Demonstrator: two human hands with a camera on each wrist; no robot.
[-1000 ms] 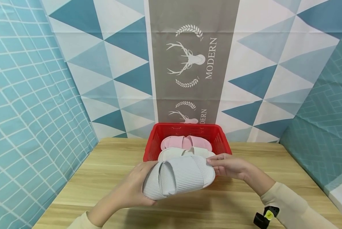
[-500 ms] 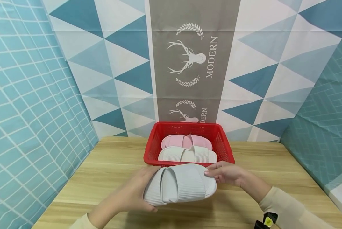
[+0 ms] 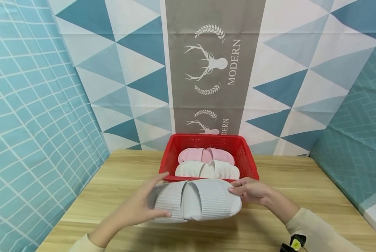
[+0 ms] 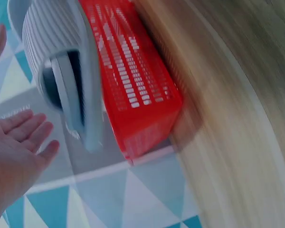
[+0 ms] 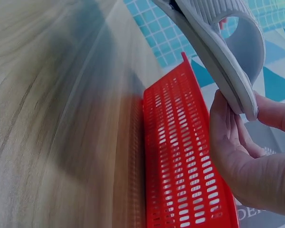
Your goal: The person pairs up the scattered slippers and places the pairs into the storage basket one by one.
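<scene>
A pair of light grey slippers [image 3: 214,199], nested together with two ribbed straps showing, is held up in front of the red basket [image 3: 258,175]. My right hand [image 3: 252,191] pinches their right end, thumb on the near face; the right wrist view has the soles between thumb and fingers. At the left end, my left hand [image 3: 140,203] spreads its thumb and fingers around the slippers. In the left wrist view that hand [image 4: 19,152] is open, with a gap between its fingers and the slippers. White slippers [image 3: 191,169] and pink slippers [image 3: 192,154] lie in the basket.
The basket stands at the back of the wooden table [image 3: 131,166], close to a patterned wall covering [image 3: 203,105]. Blue grid-patterned sheeting [image 3: 33,122] borders the left side, and green sheeting [image 3: 358,147] the right. A black strap device [image 3: 293,243] sits by the right sleeve.
The slippers have come down and toward me, uncovering the white slippers in the basket. My left hand has loosened its grip and opened, shifting slightly left; my right hand keeps its pinch.
</scene>
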